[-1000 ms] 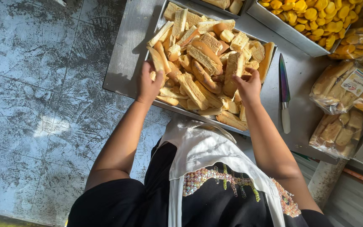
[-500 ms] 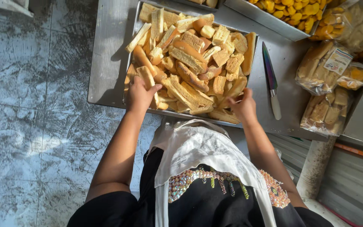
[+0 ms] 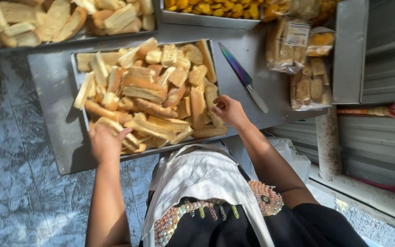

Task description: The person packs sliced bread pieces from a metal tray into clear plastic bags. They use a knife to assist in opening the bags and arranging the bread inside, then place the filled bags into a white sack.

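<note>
While both our hands were on the metal tray (image 3: 79, 82) of cut bread pieces (image 3: 152, 96), we judged the step to be gripping or squaring up the tray at its near edge. Our left hand (image 3: 105, 144) lay cupped over the near-left corner, fingers curled onto the bread there; whether it clamped the rim we couldn't tell. Our right hand (image 3: 228, 111) sat at the near-right corner, fingers loosely bent and touching a bread piece at the edge, nothing clearly pinched. The tray sat on the steel table (image 3: 51, 132), its near rim close to the table's near edge. Any next move, in our view, needed an even grip on both corners, since the bread was heaped loose above the rim and could spill. A knife (image 3: 244, 77) lay just right of the tray, blade pointing far-left, near our right hand: main hazard. Bagged bread (image 3: 305, 68) sat further right. A second bread tray (image 3: 69, 20) blocked the far-left side, and a tray of yellow pieces (image 3: 211, 9) blocked the far side. A broom (image 3: 392, 110) poked in from the right.
</note>
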